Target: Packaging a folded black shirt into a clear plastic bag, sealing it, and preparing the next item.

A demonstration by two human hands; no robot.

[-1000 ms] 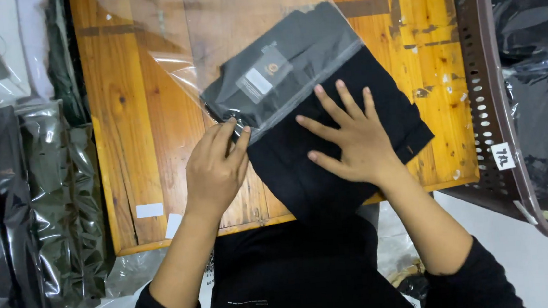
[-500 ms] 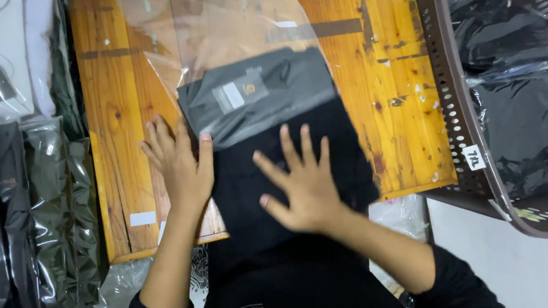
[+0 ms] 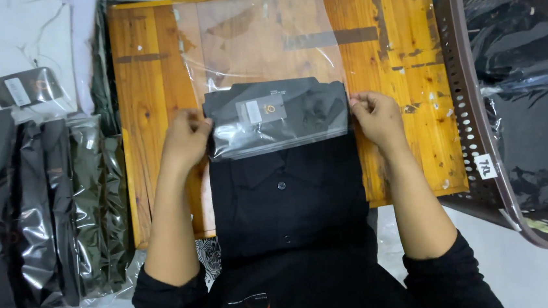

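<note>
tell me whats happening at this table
A person is working a folded black shirt into a clear plastic bag on a wooden board. The left hand and right hand each pinch a side of the bag's open edge, with the shirt's top end already inside and its buttoned part outside. Bagged garments lie stacked to the left, and a brown basket of more stands to the right.

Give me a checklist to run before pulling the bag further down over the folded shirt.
1. Left hand grips the clear plastic bag's left edge: ok.
2. Right hand grips its right edge: ok.
3. Black shirt top end, with its tag, inside the bag mouth: ok.
4. Shirt lies square on the wooden board: ok.
5. Bag free of tears: cannot tell.
6. Shirt's lower end fully folded: cannot tell, it runs off the board's near edge.
</note>
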